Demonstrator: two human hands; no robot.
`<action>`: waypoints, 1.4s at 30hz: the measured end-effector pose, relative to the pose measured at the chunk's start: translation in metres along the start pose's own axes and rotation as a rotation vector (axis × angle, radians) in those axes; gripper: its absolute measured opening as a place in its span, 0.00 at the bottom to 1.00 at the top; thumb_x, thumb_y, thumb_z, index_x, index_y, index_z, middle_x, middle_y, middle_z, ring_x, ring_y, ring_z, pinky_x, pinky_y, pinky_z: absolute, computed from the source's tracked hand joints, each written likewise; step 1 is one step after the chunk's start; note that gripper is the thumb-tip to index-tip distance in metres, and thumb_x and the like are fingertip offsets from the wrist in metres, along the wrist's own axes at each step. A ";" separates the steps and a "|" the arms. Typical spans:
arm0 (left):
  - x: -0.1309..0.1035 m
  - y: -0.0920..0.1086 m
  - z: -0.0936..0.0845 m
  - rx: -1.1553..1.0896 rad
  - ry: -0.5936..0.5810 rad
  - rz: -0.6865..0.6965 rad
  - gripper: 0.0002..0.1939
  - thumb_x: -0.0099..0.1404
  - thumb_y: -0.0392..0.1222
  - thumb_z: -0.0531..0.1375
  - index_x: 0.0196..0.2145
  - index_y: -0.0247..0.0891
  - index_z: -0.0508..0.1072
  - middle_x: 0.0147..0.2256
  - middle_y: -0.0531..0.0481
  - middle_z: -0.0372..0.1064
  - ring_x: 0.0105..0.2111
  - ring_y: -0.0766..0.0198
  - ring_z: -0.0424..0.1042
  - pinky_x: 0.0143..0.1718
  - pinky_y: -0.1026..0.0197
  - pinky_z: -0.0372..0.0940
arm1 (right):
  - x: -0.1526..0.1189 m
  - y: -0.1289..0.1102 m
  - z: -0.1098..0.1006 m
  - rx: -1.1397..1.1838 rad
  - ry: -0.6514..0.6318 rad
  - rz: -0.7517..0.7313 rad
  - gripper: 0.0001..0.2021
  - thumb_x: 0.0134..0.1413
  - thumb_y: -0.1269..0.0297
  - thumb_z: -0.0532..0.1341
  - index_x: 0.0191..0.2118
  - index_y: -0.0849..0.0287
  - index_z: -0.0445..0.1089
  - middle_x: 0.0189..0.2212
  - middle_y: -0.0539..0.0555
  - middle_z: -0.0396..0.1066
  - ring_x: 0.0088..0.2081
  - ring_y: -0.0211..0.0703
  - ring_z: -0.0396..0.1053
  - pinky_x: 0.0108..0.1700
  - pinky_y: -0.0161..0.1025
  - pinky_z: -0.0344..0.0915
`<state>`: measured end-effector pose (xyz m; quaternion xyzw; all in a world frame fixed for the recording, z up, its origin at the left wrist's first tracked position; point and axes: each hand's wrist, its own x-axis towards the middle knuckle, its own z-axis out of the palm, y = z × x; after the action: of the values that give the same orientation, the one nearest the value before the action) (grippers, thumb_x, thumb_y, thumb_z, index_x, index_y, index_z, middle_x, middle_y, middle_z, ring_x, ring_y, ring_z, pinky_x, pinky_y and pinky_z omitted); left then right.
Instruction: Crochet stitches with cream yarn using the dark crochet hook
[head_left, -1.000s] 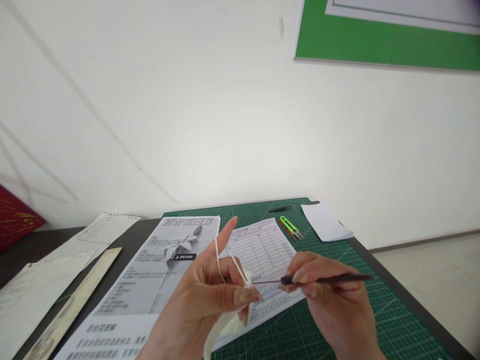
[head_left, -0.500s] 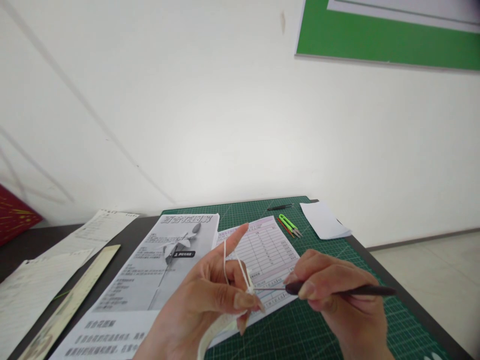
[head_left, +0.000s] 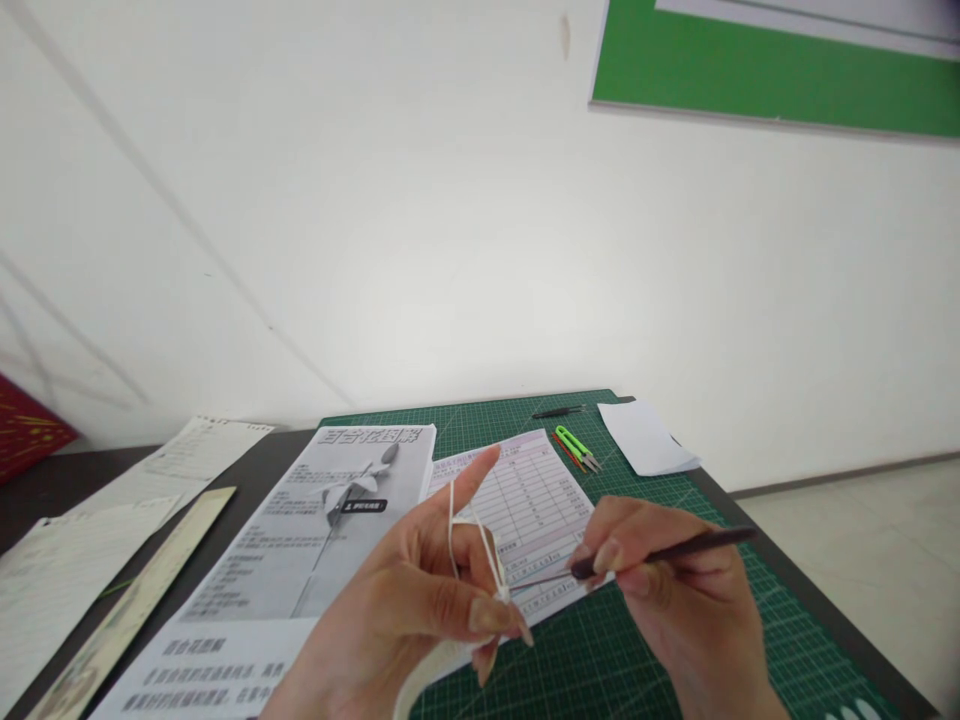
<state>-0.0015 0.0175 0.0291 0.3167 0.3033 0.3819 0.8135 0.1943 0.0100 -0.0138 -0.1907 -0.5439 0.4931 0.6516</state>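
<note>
At six o'clock, your left hand pinches white yarn; at five, your right hand grips a crochet hook.

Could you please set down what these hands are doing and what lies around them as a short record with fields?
left hand: pinches the white crochet piece, index finger raised
yarn: white, runs over the left index finger
right hand: holds the hook by its dark handle
hook tip: at the piece, by the left fingertips
under the hands: printed table sheet on the green cutting mat
beyond the hands: green snips, black tweezers-like tool, blank white sheet
left side: flower picture sheet, pale strip
</note>
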 end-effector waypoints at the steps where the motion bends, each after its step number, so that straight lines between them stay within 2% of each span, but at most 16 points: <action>1: 0.000 0.000 0.000 -0.006 -0.004 -0.006 0.55 0.41 0.21 0.66 0.65 0.35 0.49 0.17 0.55 0.73 0.16 0.65 0.69 0.15 0.69 0.62 | 0.001 -0.001 0.000 -0.020 -0.007 -0.010 0.02 0.50 0.67 0.67 0.32 0.56 0.79 0.26 0.53 0.76 0.29 0.41 0.71 0.29 0.37 0.68; 6: 0.004 -0.002 -0.003 -0.032 -0.039 0.001 0.55 0.40 0.22 0.66 0.65 0.33 0.49 0.17 0.52 0.73 0.15 0.67 0.68 0.15 0.70 0.62 | 0.001 0.000 0.000 -0.004 0.015 -0.003 0.02 0.48 0.68 0.68 0.31 0.56 0.79 0.26 0.53 0.77 0.28 0.41 0.73 0.29 0.36 0.70; 12: 0.002 -0.005 -0.006 0.021 -0.001 0.062 0.56 0.41 0.23 0.68 0.65 0.38 0.49 0.18 0.53 0.74 0.16 0.66 0.69 0.15 0.70 0.64 | -0.003 0.004 0.001 0.105 0.099 0.144 0.03 0.50 0.69 0.67 0.33 0.56 0.78 0.23 0.51 0.78 0.23 0.38 0.75 0.25 0.32 0.72; 18: 0.001 -0.003 -0.006 0.007 -0.021 0.047 0.52 0.42 0.23 0.67 0.64 0.35 0.53 0.18 0.52 0.73 0.16 0.66 0.68 0.15 0.70 0.63 | -0.001 0.000 0.002 0.108 0.146 0.100 0.03 0.46 0.69 0.70 0.30 0.57 0.79 0.24 0.52 0.77 0.24 0.39 0.75 0.25 0.33 0.72; 26: -0.001 0.001 -0.003 0.065 -0.001 0.018 0.55 0.43 0.24 0.68 0.65 0.37 0.49 0.18 0.54 0.72 0.17 0.67 0.68 0.17 0.70 0.62 | 0.002 0.006 0.009 0.297 0.211 0.289 0.03 0.46 0.67 0.69 0.28 0.61 0.78 0.17 0.52 0.76 0.18 0.33 0.72 0.21 0.24 0.69; 33: -0.001 -0.002 -0.003 0.063 0.011 0.079 0.55 0.44 0.26 0.69 0.65 0.41 0.48 0.18 0.54 0.72 0.17 0.65 0.68 0.17 0.67 0.63 | 0.006 0.007 0.010 0.384 0.209 0.393 0.05 0.45 0.66 0.70 0.27 0.62 0.77 0.16 0.51 0.76 0.17 0.33 0.73 0.21 0.25 0.71; 39: -0.002 -0.006 0.006 0.229 0.155 0.202 0.54 0.49 0.28 0.69 0.66 0.47 0.44 0.18 0.57 0.69 0.19 0.67 0.68 0.22 0.66 0.62 | 0.006 0.014 0.011 0.482 0.230 0.474 0.07 0.48 0.66 0.68 0.26 0.62 0.73 0.15 0.50 0.75 0.15 0.33 0.71 0.19 0.25 0.70; 42: -0.003 -0.009 0.008 0.274 0.174 0.246 0.52 0.51 0.30 0.68 0.66 0.51 0.45 0.19 0.57 0.70 0.20 0.68 0.68 0.24 0.68 0.60 | 0.006 0.017 0.012 0.516 0.244 0.476 0.06 0.49 0.67 0.68 0.27 0.62 0.73 0.16 0.49 0.75 0.15 0.32 0.71 0.20 0.26 0.71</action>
<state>0.0066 0.0081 0.0285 0.4251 0.3807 0.4596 0.6805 0.1755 0.0192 -0.0197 -0.1988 -0.2604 0.7253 0.6054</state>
